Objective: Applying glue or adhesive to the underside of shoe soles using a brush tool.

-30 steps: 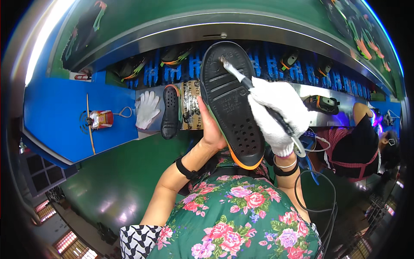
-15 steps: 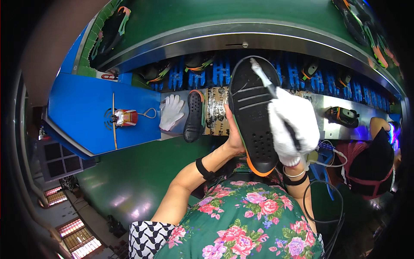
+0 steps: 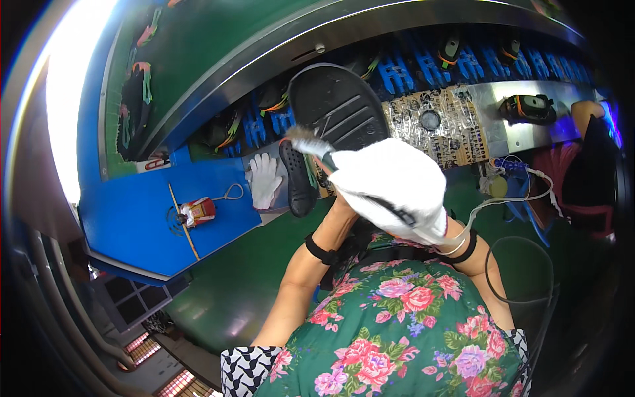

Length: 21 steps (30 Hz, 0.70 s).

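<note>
A black shoe sole (image 3: 334, 99) is held up in front of me, its grooved face toward me. My left hand (image 3: 340, 210) grips it from below; most of its fingers are hidden behind my other hand. My right hand (image 3: 393, 188), in a white knit glove, is closed around a brush (image 3: 311, 144) with pale, blurred bristles. The bristles are over the left edge of the sole, and I cannot tell whether they touch it. Just left of them, a second black sole (image 3: 297, 178) with rows of holes lies on the bench beside a spare white glove (image 3: 264, 180).
At left, a blue board (image 3: 145, 225) carries a small red-and-gold container (image 3: 198, 212) and a thin stick. Blue racks (image 3: 397, 74) with several soles run below the metal-edged green conveyor (image 3: 245, 33). A taped cardboard strip (image 3: 463, 126) covers the bench. Another person (image 3: 589, 159) sits at right.
The brush has swept from the toe of the sole to its left side, and my gloved hand now crosses over the lower part. The view has turned, and the sole sits further left.
</note>
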Each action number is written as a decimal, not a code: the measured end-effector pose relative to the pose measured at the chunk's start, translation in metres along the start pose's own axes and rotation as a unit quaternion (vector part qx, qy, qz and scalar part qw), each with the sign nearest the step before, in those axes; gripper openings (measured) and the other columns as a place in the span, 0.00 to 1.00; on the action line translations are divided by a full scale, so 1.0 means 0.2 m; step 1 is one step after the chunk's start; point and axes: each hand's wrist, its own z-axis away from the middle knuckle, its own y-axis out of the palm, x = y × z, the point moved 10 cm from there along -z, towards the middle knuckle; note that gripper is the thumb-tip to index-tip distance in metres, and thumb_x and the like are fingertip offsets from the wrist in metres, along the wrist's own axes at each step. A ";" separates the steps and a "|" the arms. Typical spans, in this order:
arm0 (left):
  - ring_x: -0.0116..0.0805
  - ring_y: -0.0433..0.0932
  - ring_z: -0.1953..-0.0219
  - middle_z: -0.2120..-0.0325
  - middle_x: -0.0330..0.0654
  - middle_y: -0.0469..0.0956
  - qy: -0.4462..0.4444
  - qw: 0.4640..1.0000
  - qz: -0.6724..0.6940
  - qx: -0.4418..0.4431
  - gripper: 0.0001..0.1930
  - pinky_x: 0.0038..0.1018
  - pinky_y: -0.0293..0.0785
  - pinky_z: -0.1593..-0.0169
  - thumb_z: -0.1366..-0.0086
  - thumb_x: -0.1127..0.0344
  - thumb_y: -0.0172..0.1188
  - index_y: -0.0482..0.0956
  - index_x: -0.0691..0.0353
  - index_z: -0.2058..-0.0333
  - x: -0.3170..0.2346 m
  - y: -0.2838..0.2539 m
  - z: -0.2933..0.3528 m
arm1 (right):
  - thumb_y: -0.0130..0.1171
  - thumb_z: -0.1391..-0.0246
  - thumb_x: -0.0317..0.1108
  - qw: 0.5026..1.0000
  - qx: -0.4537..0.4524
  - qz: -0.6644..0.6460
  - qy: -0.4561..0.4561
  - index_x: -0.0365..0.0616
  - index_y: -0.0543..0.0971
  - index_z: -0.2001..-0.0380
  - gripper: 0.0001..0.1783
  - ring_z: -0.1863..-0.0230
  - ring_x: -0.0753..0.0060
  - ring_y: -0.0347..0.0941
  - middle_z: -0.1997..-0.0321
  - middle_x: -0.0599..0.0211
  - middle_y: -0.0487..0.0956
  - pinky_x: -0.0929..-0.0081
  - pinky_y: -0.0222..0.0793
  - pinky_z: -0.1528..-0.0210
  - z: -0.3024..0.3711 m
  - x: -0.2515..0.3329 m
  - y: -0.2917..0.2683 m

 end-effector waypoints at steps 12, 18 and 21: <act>0.43 0.75 0.42 0.44 0.46 0.76 -0.047 0.978 0.042 0.201 0.45 0.41 0.67 0.35 0.32 0.23 0.33 0.67 0.60 0.38 0.01 0.13 0.00 | 0.70 0.54 0.23 0.992 -0.048 -0.110 0.045 0.40 0.86 0.67 0.08 0.64 0.63 0.83 0.62 0.54 0.86 0.70 0.77 0.59 -0.01 -0.10 -0.06; 0.46 0.76 0.46 0.45 0.47 0.75 -0.041 0.978 -0.190 -0.081 0.60 0.44 0.72 0.40 0.48 0.10 0.31 0.65 0.58 0.35 -0.06 -0.08 -0.08 | 0.70 0.53 0.26 0.992 0.001 0.086 -0.093 0.44 0.86 0.56 0.18 0.58 0.56 0.83 0.56 0.60 0.86 0.65 0.77 0.54 0.04 0.00 -0.01; 0.47 0.75 0.45 0.43 0.48 0.73 -0.065 0.983 -0.171 0.006 0.61 0.45 0.70 0.39 0.48 0.09 0.32 0.64 0.58 0.34 -0.09 -0.04 -0.11 | 0.69 0.51 0.27 0.998 0.025 -0.044 -0.049 0.44 0.86 0.57 0.15 0.57 0.60 0.82 0.57 0.61 0.86 0.66 0.78 0.55 0.00 -0.05 -0.04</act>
